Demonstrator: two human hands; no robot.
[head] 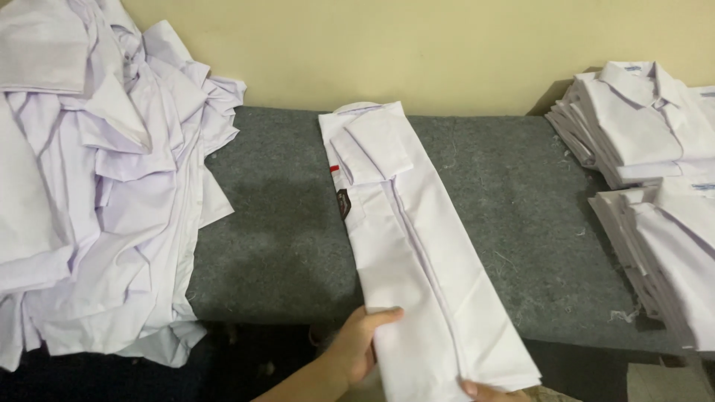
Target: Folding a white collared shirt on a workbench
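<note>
Left hand [356,344] is curled over the near left edge of the long white cotton shirt [417,246], folded into a narrow strip and laid along the grey felt-covered table [283,223]; thumb on top, fingers hidden beneath. Of the right hand [480,390] only fingertips are seen, pinching the hem's near right corner. For a neat fold, both edges are best kept level. A dark badge [343,202] and a red tab [334,169] are seen near the collar.
</note>
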